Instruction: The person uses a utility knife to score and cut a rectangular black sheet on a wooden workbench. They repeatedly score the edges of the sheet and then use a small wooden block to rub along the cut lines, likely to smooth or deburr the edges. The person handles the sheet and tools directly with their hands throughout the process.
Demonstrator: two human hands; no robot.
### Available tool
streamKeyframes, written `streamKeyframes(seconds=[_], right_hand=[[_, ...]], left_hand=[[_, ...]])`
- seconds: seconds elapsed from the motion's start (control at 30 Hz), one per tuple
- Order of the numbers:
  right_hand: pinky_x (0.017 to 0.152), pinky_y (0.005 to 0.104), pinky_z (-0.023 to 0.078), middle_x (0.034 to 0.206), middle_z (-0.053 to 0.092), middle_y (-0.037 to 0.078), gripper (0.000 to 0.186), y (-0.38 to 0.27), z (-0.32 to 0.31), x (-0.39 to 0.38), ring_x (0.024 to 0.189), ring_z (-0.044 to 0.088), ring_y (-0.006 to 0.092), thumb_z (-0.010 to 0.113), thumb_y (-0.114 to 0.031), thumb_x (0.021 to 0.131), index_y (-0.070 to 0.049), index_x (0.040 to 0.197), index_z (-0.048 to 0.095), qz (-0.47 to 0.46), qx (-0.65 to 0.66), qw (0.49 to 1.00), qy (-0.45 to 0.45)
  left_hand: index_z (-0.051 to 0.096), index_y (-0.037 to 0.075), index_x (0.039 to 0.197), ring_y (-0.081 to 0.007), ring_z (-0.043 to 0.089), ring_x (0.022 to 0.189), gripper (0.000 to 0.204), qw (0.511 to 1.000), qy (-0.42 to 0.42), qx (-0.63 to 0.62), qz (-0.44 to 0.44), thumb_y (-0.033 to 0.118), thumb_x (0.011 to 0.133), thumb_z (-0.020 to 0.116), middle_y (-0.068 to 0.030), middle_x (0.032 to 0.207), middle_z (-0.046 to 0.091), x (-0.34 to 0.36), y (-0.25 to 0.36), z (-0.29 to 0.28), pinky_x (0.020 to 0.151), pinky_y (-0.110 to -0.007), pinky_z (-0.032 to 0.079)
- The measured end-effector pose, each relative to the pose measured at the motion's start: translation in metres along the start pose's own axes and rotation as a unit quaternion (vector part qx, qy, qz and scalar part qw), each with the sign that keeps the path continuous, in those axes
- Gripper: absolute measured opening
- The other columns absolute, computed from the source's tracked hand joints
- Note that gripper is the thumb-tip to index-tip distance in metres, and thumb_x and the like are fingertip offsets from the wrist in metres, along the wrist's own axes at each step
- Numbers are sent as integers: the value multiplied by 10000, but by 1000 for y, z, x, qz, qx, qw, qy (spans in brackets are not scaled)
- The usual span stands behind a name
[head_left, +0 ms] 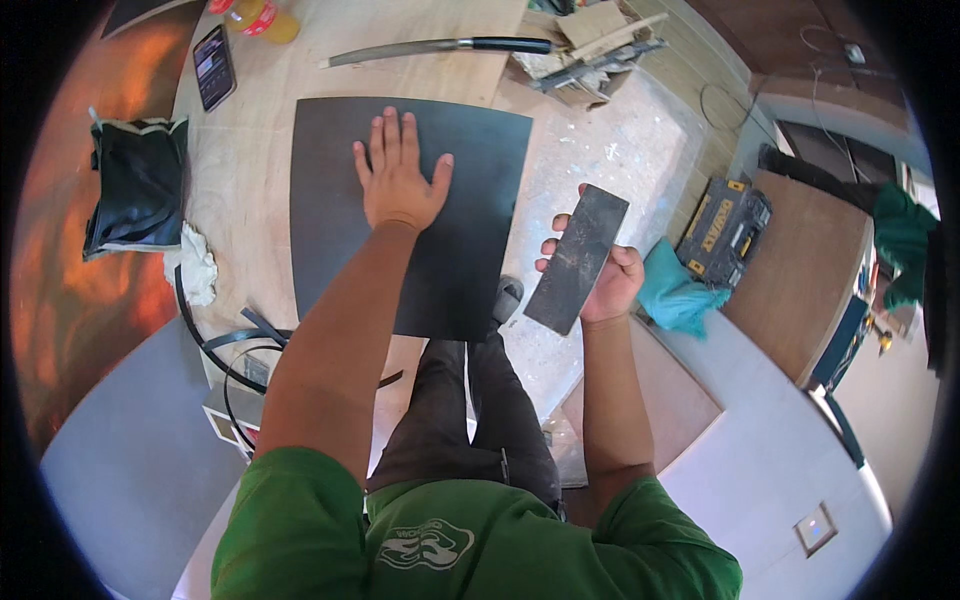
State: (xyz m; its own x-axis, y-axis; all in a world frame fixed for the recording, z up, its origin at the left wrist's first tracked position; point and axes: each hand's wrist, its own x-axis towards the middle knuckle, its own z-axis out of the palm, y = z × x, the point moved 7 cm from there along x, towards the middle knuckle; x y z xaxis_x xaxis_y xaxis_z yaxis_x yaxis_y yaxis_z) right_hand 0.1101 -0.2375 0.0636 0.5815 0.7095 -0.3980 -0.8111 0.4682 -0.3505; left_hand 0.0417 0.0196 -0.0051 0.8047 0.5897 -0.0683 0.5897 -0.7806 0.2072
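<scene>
A dark grey rectangular panel (450,280) lies over a light plywood surface (260,80), reaching past its right edge. My left hand (400,190) rests flat on the upper middle of the panel with fingers spread. To the right of the panel, my right hand (605,280) grips a worn, dark rectangular block (575,260), holding it raised with fingers round its sides. Beyond the panel's far edge lies a long thin metal blade with a black handle (500,45).
A phone (214,67), juice bottle (275,22), black pouch (135,190), crumpled white cloth (195,260) and black strips (215,340) lie at left. Scrap box (585,70) sits beyond the blade. A tool case (720,240), teal bag (675,295) and wooden cabinet (810,270) stand at right.
</scene>
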Motion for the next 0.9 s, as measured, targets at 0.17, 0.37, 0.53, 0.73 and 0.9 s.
streamKeyframes(seconds=[0.17,0.37,0.53,0.73,0.9], right_hand=[[859,502,567,1183,622,222,743,4,-13,-27,990,675,370,435,-606,1041,-110,1580,312,5,52,999,-10],[855,415,563,1073,669,164,692,29,-86,-57,954,688,274,448,-608,1048,-33,1431,480,36,-143,976,159],[889,317,516,1104,634,77,461,83,-120,-70,1027,621,160,586,-310,1041,-19,1395,530,-5,-372,904,212],[1053,399,436,1255,588,204,564,153,-117,-126,1174,574,301,559,-329,1049,53,1456,479,-92,-497,842,189],[980,432,455,1164,606,215,545,177,-109,-132,1099,595,336,541,-368,1061,95,1348,517,-83,-499,846,168]], left_hand=[[302,116,1621,-280,161,1587,808,999,19,23,13,589,984,458,-102,1710,226,1,4,3,1277,-532,79],[335,111,1607,-287,187,1579,793,997,62,43,27,585,987,475,-109,1698,255,1,2,0,1274,-527,105],[361,114,1595,-272,207,1573,792,995,89,33,40,608,984,463,-103,1689,278,3,0,4,1274,-525,116],[401,188,1579,-264,261,1552,733,979,97,-19,177,586,975,523,-74,1678,313,-1,17,-4,1269,-516,137],[454,172,1536,-296,324,1517,704,935,35,10,353,515,942,618,-101,1623,387,-18,45,-12,1246,-519,198]])
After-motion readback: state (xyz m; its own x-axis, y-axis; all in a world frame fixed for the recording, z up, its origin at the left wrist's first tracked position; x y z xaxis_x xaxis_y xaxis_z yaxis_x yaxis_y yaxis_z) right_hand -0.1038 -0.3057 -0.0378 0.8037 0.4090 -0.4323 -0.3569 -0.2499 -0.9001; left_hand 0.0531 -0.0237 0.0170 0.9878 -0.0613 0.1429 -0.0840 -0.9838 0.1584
